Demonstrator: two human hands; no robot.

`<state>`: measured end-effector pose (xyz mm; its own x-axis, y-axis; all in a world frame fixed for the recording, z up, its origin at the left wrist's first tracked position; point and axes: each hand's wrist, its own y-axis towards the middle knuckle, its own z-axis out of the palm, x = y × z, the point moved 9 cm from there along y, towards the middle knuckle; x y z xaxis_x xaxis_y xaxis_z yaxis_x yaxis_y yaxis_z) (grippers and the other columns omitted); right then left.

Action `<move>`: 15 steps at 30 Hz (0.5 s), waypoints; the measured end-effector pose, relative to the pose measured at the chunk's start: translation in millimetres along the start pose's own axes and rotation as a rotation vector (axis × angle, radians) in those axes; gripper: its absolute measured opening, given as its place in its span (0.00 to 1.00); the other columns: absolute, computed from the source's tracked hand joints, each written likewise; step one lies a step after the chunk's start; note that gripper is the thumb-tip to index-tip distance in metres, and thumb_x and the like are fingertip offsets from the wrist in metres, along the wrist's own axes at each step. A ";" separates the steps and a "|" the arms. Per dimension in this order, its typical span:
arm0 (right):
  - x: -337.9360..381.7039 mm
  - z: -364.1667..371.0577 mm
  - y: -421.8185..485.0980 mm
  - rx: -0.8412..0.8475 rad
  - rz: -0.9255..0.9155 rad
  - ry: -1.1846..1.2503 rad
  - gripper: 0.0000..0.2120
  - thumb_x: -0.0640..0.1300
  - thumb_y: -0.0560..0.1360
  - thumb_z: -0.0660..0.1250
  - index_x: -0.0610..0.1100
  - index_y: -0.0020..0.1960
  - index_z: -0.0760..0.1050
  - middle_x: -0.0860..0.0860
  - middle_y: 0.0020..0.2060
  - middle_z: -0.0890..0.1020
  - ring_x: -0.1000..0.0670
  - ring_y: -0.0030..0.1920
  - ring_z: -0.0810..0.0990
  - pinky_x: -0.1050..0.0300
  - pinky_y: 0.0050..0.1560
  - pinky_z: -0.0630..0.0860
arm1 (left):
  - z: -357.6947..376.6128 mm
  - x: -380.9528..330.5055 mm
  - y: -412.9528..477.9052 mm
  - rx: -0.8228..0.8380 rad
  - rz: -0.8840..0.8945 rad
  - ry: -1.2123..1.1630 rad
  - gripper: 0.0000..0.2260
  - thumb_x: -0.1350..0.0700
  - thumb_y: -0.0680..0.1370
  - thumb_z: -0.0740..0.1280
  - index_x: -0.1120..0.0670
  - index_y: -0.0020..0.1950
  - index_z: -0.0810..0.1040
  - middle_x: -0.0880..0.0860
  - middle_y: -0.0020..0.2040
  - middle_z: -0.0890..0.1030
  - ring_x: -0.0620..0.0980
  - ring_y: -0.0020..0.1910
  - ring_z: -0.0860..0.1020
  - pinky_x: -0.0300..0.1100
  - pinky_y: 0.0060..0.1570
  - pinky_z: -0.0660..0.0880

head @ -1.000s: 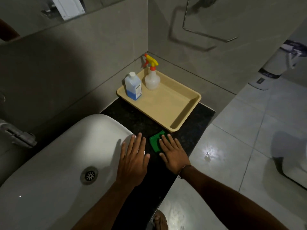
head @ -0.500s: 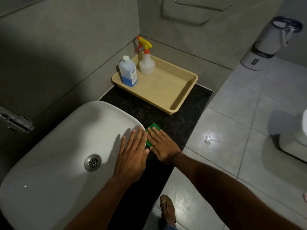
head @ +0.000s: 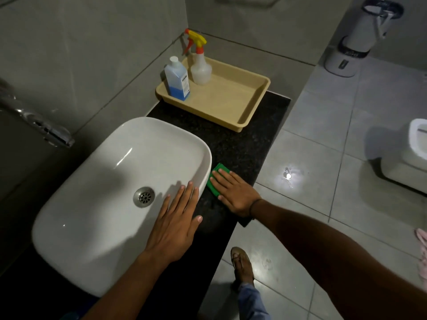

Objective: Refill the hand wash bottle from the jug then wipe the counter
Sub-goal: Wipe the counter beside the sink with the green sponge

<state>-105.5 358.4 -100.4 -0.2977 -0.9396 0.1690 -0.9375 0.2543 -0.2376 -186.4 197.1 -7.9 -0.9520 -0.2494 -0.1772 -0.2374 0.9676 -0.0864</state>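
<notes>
Counter [head: 233,144] status from the head view: where is it, and which way does it run? (desk)

Dark stone slab under the basin [head: 209,158]. Its long axis runs from beneath the basin out past the basin's right side, to the far wall. The bare strip I'm working lies right of the basin. (me)

Hands? (desk)

My right hand [head: 233,192] lies flat, fingers straight, pressing a green pad [head: 216,179] onto the counter, tight against the basin's right wall. Most of the pad is under my palm. From what shows, I judge its long side lies along that wall, pointing away from me. My left hand [head: 175,225] is spread, palm down, over the basin's near right rim. I cannot tell whether it bears weight. (me)

Bottle? (desk)

The bottle [head: 176,82] stands upright, cap up, in a tray [head: 254,105] beyond the basin. It shows blue liquid low down. (me)

What could go wrong? (desk)

The strip is narrow. A stroke angled away from the basin could carry the pad over the open edge onto the floor [head: 300,204]. A long push beyond the basin could nudge the tray and rock the bottle. Pressed into the basin wall, the pad may buckle and skip a patch. (me)
</notes>
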 end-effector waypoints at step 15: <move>95.9 16.7 -39.7 -0.029 -0.008 0.033 0.30 0.55 0.85 0.49 0.49 0.83 0.45 0.49 0.83 0.48 0.46 0.83 0.42 0.45 0.82 0.43 | -8.6 14.5 -90.4 0.047 0.077 0.012 0.29 0.43 0.85 0.47 0.49 0.84 0.43 0.48 0.85 0.47 0.48 0.83 0.45 0.49 0.80 0.41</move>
<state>-93.9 254.4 -90.7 -0.2953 -0.9337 0.2026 -0.9446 0.2536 -0.2082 -180.5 106.4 5.7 -0.9695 -0.1733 -0.1733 -0.1540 0.9808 -0.1194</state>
